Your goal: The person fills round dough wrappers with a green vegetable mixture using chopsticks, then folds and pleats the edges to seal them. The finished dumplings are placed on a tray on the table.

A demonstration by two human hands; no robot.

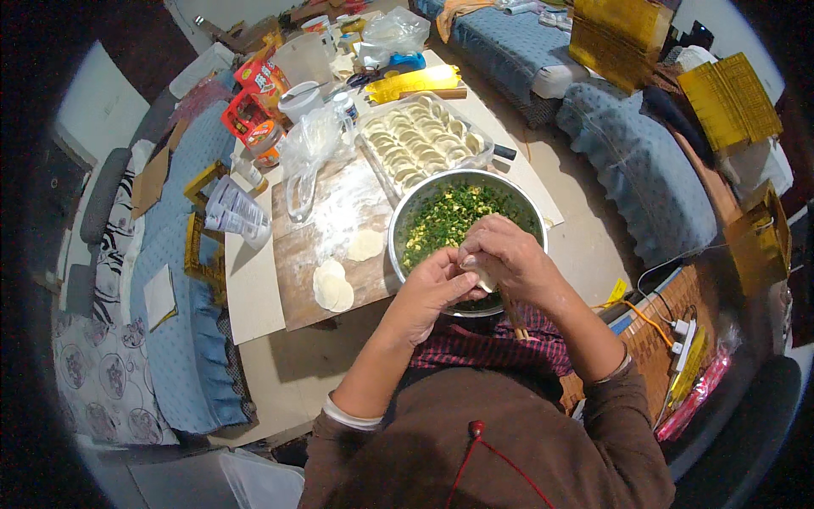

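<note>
A dough dumpling (pixel 485 278) is pinched between the fingers of my left hand (pixel 440 284) and my right hand (pixel 509 254), above the near side of a steel bowl (pixel 395 238). Chopped green and yellow filling (pixel 455 213) fills much of that bowl. Below my right hand, wooden chopsticks (pixel 516 321) point towards me; whether the palm grips them is hidden. Left of the bowl, a small stack of round dough wrappers (pixel 333 285) and a single wrapper (pixel 365 245) lie on a floured wooden board (pixel 299 254). Rows of shaped dumplings (pixel 423 137) lie in a clear tray (pixel 488 156) behind the bowl.
A crumpled plastic bag (pixel 315 143), an upright purple-and-white package (pixel 238 213), a jar (pixel 264 141) and a white tub (pixel 302 102) stand along the table's left side. A yellow packet (pixel 413 84) lies beyond the tray. A power strip (pixel 683 343) with cords sits at right.
</note>
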